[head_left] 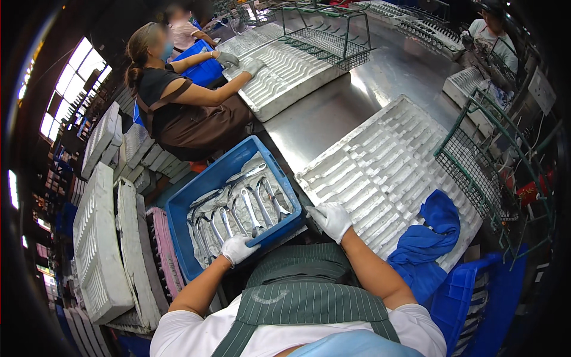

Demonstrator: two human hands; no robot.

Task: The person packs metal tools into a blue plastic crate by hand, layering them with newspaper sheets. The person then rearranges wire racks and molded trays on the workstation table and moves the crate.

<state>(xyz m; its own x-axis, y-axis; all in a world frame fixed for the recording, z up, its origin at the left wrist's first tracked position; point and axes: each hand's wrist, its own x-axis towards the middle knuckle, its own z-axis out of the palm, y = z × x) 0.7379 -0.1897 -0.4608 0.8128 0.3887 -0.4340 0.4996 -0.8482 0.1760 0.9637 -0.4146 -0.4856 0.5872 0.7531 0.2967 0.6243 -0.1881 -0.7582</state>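
Note:
My left hand (239, 249), in a white glove, is closed over the near rim of a blue plastic bin (178, 205). Inside the bin, several shiny metal wrenches (250, 205) lie on crumpled greyish wrapping, their ends just beyond my fingers. My right hand (333, 221), also gloved, is by the near left edge of a large white ridged tray (351, 172). Its fingers look curled, with a dark grey tip at their end; what they hold, if anything, cannot be made out. No wrenches show in the tray's slots.
A bunched blue cloth (428, 238) lies over the tray's near right corner. Green wire racks (476, 166) stand at right, above a blue crate (458, 297). White trays (98, 256) are stacked at left. Across the metal table (309, 131), a gloved co-worker touches another ridged tray (285, 77).

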